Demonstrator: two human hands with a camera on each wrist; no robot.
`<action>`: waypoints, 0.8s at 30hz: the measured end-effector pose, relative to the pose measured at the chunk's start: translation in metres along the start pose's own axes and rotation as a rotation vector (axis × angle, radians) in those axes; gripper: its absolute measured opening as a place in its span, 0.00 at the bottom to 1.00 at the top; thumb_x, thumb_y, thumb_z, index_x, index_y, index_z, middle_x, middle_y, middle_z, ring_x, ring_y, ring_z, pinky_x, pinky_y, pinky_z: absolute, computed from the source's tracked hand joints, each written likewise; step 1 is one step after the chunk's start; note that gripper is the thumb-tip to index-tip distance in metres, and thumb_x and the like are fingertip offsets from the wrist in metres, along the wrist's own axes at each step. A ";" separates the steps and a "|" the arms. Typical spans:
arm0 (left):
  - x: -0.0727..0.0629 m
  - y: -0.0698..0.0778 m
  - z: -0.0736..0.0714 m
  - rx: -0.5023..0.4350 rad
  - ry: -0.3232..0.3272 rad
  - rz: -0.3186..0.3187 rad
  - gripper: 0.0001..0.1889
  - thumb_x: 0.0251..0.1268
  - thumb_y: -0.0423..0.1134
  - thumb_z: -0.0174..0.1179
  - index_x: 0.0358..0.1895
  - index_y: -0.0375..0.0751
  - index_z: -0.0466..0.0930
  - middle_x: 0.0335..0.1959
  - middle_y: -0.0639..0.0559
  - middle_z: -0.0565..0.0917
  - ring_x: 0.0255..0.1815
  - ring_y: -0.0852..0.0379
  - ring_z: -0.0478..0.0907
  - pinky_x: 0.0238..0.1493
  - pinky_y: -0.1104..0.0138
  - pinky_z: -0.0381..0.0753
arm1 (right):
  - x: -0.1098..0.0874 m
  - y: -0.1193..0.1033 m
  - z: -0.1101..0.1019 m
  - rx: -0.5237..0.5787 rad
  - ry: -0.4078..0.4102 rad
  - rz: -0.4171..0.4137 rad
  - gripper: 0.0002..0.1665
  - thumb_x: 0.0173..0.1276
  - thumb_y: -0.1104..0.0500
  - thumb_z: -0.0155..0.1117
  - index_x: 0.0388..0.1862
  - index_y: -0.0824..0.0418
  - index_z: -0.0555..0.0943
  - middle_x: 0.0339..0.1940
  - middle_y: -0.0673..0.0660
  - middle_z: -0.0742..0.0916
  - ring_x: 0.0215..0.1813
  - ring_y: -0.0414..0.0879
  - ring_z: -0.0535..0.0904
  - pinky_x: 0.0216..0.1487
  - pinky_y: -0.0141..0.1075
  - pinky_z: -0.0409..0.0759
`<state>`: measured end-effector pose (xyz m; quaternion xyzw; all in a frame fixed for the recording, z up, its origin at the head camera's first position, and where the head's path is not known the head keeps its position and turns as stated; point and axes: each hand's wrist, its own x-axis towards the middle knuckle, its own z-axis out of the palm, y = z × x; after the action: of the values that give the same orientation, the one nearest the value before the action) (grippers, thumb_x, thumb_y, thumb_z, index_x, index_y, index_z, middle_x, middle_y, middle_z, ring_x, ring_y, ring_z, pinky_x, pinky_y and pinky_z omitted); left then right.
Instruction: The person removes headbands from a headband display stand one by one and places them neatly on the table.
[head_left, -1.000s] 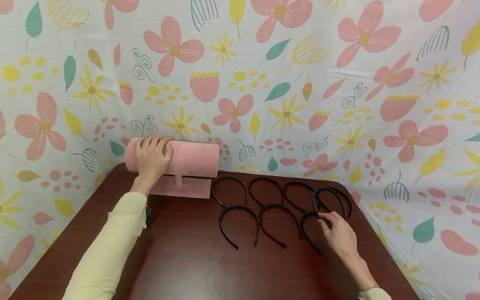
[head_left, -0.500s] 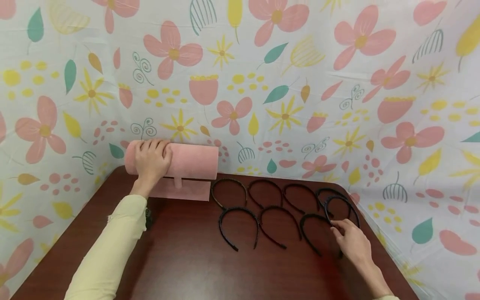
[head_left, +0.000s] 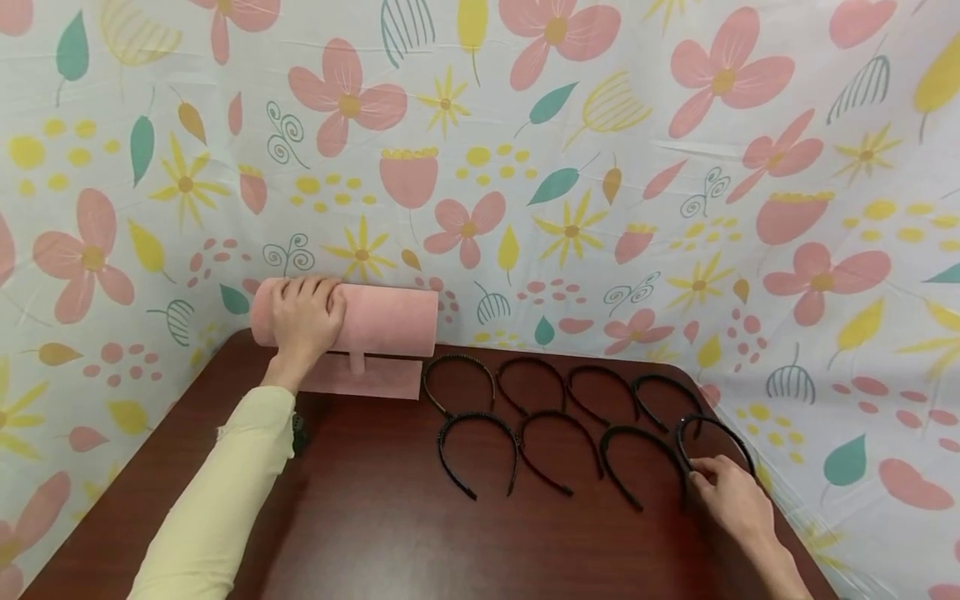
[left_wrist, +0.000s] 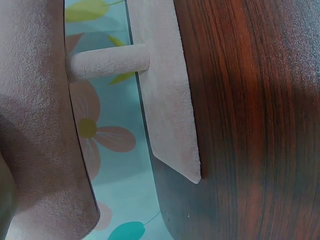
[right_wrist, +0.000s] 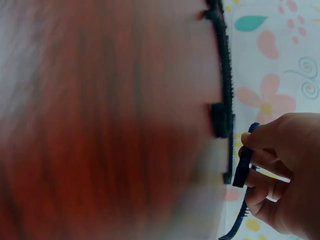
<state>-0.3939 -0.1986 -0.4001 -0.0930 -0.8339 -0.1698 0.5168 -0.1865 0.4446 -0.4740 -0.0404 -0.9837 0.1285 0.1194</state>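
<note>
My left hand (head_left: pixel 306 315) grips the left part of a pink plush roll, the top of a headband stand (head_left: pixel 390 321), its fingers draped over the far side. In the left wrist view a short post (left_wrist: pixel 107 62) joins the roll to a flat base (left_wrist: pixel 167 95) on the table. At the right edge of the table, my right hand (head_left: pixel 735 500) pinches one end of a dark headband (head_left: pixel 705 417) between thumb and fingers. That headband stands up from the hand, beside the front row's rightmost black headband (head_left: pixel 633 429). In the right wrist view its blue-black tip (right_wrist: pixel 242 175) shows between the fingers.
Several dark headbands lie in two rows right of the stand, including a back-row one (head_left: pixel 457 357) and a front-row one (head_left: pixel 480 414). A small dark object (head_left: pixel 299 435) sits beside the left sleeve. Floral cloth (head_left: pixel 480 183) hangs behind the brown table (head_left: pixel 420 533).
My right hand has carried its headband to the right and toward me, away from the back-row headband it overlapped. The left hand has stayed on the stand.
</note>
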 end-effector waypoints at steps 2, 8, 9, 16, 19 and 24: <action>0.000 0.001 -0.001 0.001 -0.005 -0.005 0.19 0.71 0.47 0.47 0.45 0.42 0.87 0.44 0.43 0.87 0.50 0.40 0.79 0.64 0.45 0.65 | -0.002 0.004 0.000 -0.004 0.004 -0.003 0.14 0.66 0.59 0.64 0.49 0.62 0.86 0.44 0.63 0.86 0.39 0.61 0.84 0.30 0.53 0.77; 0.001 0.002 -0.004 0.006 -0.010 -0.003 0.20 0.72 0.47 0.47 0.45 0.41 0.87 0.44 0.42 0.87 0.50 0.40 0.79 0.64 0.45 0.65 | -0.004 0.016 0.002 -0.003 -0.048 0.019 0.16 0.67 0.58 0.63 0.51 0.63 0.85 0.48 0.66 0.85 0.41 0.63 0.84 0.31 0.55 0.78; 0.000 0.002 -0.004 0.004 -0.005 -0.003 0.19 0.71 0.47 0.47 0.45 0.42 0.87 0.44 0.42 0.87 0.50 0.40 0.79 0.64 0.45 0.65 | -0.004 0.017 0.002 -0.003 -0.057 0.024 0.16 0.68 0.58 0.63 0.51 0.63 0.85 0.48 0.66 0.85 0.41 0.62 0.84 0.31 0.54 0.78; 0.000 0.003 -0.004 -0.005 0.001 0.002 0.18 0.70 0.46 0.49 0.45 0.41 0.87 0.44 0.42 0.87 0.49 0.40 0.80 0.62 0.45 0.67 | -0.005 0.017 0.004 -0.011 -0.116 0.047 0.17 0.67 0.58 0.63 0.51 0.63 0.85 0.51 0.69 0.84 0.42 0.64 0.84 0.28 0.51 0.78; 0.001 0.003 -0.006 -0.007 -0.022 0.000 0.18 0.70 0.46 0.49 0.45 0.40 0.87 0.45 0.41 0.87 0.50 0.39 0.80 0.63 0.45 0.66 | -0.004 0.014 0.003 -0.016 -0.145 0.049 0.16 0.67 0.58 0.63 0.51 0.63 0.85 0.52 0.70 0.84 0.45 0.67 0.83 0.30 0.52 0.78; 0.004 0.005 -0.011 -0.034 -0.103 -0.016 0.19 0.72 0.47 0.49 0.48 0.40 0.86 0.47 0.41 0.86 0.53 0.39 0.78 0.65 0.45 0.63 | -0.003 0.012 0.000 -0.024 -0.173 0.039 0.16 0.67 0.59 0.63 0.51 0.63 0.85 0.53 0.71 0.83 0.51 0.71 0.80 0.36 0.57 0.79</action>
<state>-0.3852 -0.1978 -0.3915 -0.1041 -0.8570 -0.1831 0.4703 -0.1834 0.4555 -0.4780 -0.0497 -0.9908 0.1221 0.0308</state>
